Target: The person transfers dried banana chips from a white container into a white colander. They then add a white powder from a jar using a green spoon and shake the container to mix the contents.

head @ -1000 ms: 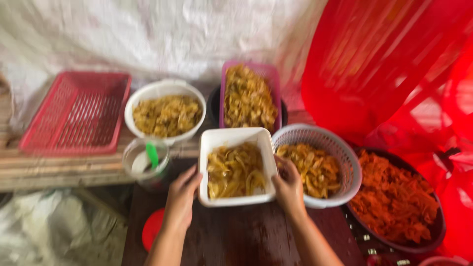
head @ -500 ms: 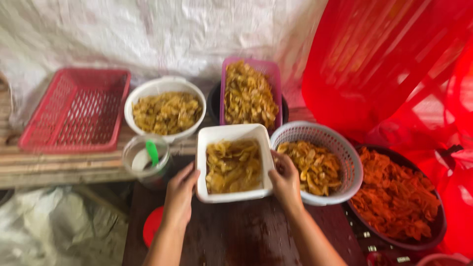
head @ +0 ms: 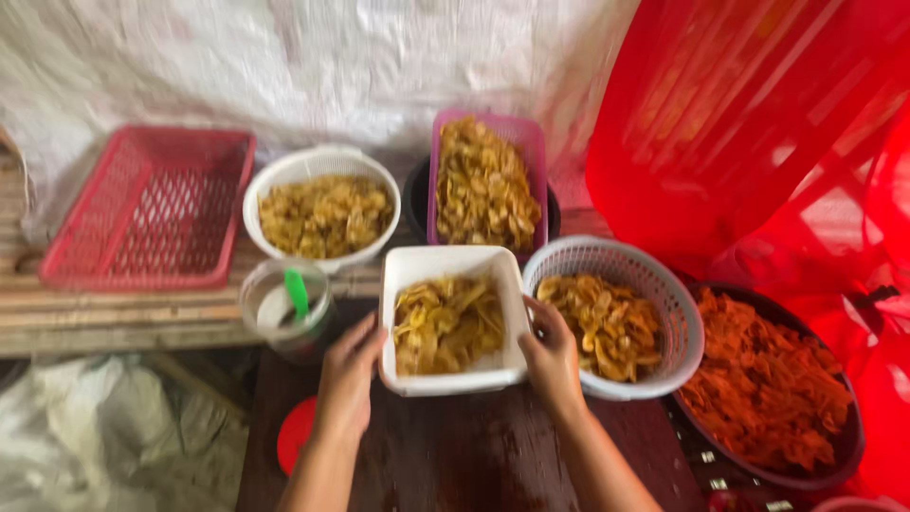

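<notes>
A white square tub [head: 409, 268] partly filled with yellow chips sits at the centre of a dark wooden table [head: 455, 455]. My left hand [head: 348, 379] grips its left side near the front corner. My right hand [head: 552, 358] grips its right side. The tub looks level, and I cannot tell whether it rests on the table or hangs just above it. To its right, touching it, stands a white round mesh basket [head: 664, 294] with more yellow chips.
Behind are a white round bowl [head: 318, 166] of chips, a pink rectangular basket [head: 526, 137] of chips and an empty red basket [head: 142, 209]. A clear jar [head: 270, 322] with a green scoop stands left. A dark pan [head: 844, 446] of red chips and red plastic sheeting [head: 749, 123] are on the right.
The tub and both hands have shifted slightly toward the far side of the table; my grip on both sides is the same. Nothing else has moved.
</notes>
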